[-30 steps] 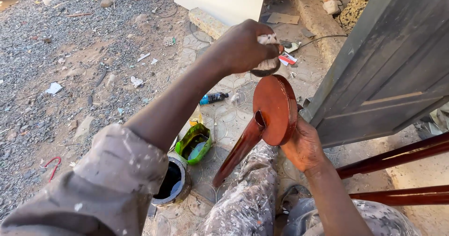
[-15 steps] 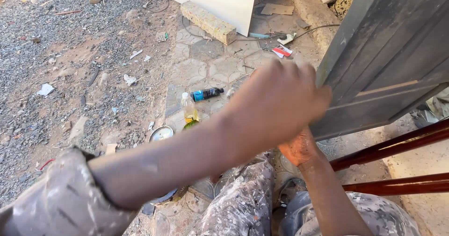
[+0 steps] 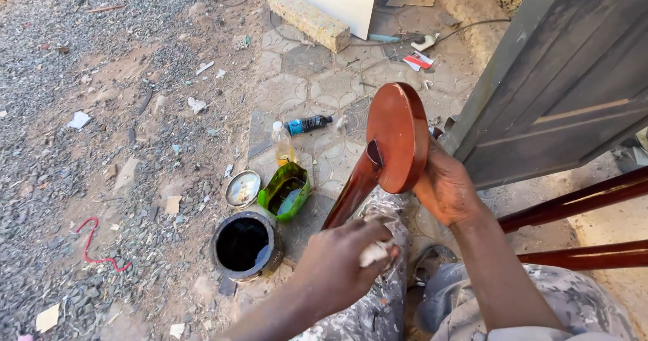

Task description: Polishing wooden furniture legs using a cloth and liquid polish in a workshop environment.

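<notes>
**Stool part held on edge; cloth hand lowered to the leg**

Change from the earlier frames: half a second ago the left arm crossed the view and hid the workpiece. The left hand has now dropped to the lower middle of the view, and the red-brown round wooden seat with its attached leg is exposed again, as it was one second ago. At that time the left hand was raised above the seat.

Grip state: the left hand is clenched around a small pale cloth, just beside the lower end of the leg. The right hand grasps the seat from behind, palm against its rear face, holding the disc on edge, tilted slightly. The workpiece is above the person's paint-spattered lap, over the paved ground.

Surroundings: an open dark tin stands on the ground near the left hand. Its lid lies just beyond it. A green cut container sits beside the lid. A small clear bottle stands upright behind it, and a dark bottle lies on its side. Two glossy red-brown rails run off the right edge.

Limits of view: the lower end of the leg is hidden behind the left hand. Most of the cloth is enclosed by the fingers. The tin's contents show only as black.
</notes>
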